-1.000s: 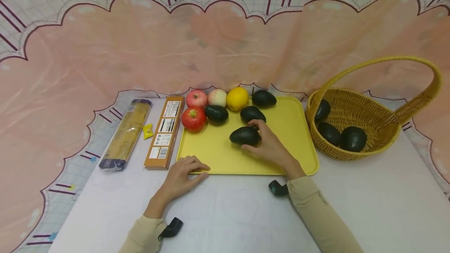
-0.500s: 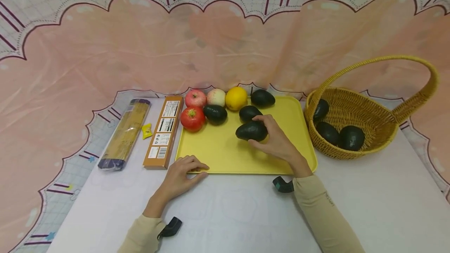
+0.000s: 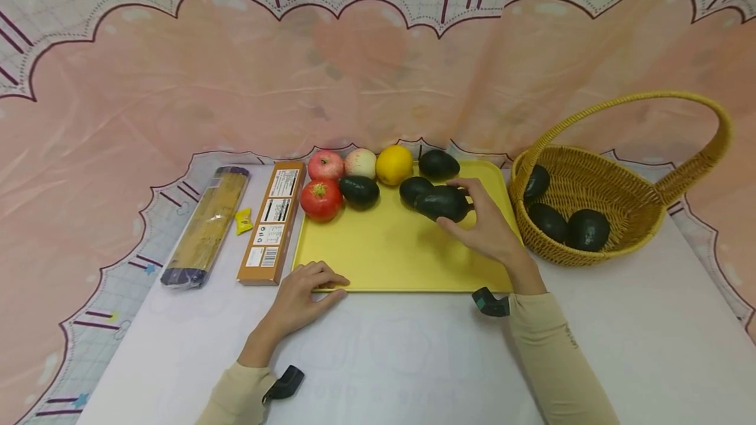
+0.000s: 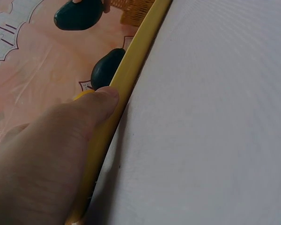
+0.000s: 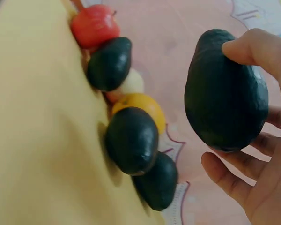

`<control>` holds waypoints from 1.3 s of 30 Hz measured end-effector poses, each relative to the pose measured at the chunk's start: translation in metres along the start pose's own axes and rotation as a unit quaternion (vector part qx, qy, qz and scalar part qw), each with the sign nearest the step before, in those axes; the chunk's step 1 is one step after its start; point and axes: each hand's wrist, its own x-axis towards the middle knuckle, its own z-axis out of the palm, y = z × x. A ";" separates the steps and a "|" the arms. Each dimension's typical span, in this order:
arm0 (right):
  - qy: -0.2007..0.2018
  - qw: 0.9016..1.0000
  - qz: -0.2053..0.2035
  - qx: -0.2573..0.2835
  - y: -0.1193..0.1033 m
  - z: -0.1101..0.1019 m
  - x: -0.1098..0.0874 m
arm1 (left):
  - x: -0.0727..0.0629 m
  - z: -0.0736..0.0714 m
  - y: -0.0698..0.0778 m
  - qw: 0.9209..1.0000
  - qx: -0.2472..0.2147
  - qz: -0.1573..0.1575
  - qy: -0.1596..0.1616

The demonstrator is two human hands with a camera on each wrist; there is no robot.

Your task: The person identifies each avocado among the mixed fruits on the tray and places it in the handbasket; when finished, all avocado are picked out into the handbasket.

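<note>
In the head view my right hand (image 3: 487,225) holds a dark green avocado (image 3: 443,203) above the right part of the yellow tray (image 3: 378,254). The right wrist view shows the thumb on one side of this avocado (image 5: 225,93) and fingers on the other. My left hand (image 3: 304,297) rests at the tray's front left corner, its thumb (image 4: 100,101) lying on the rim. Along the back of the tray are a pink apple (image 3: 326,165), a pale round fruit (image 3: 360,164), a yellow fruit (image 3: 394,164), a red pomegranate (image 3: 321,200) and three more avocados (image 3: 359,192).
A wicker basket (image 3: 620,182) with a tall handle stands right of the tray, three avocados (image 3: 588,229) inside. Left of the tray lie an orange-brown box (image 3: 273,223), a small yellow packet (image 3: 243,221) and a clear pack of noodles (image 3: 207,225). A patterned cloth hangs behind.
My right hand has lifted the avocado and carried it rightward and a little back, over the tray. My left hand has stayed at the tray's corner.
</note>
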 end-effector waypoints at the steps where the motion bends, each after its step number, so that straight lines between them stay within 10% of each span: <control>1: 0.007 1.000 -0.004 0.003 0.000 -0.002 0.000 | 0.000 0.000 0.000 1.000 0.001 0.000 0.001; 17: 0.105 0.994 -0.017 0.026 -0.030 -0.041 -0.010 | -0.002 0.000 0.001 1.000 -0.001 -0.015 -0.001; 39: 0.201 0.974 -0.040 0.093 -0.009 -0.072 -0.018 | -0.001 0.002 -0.001 1.000 -0.001 -0.012 0.002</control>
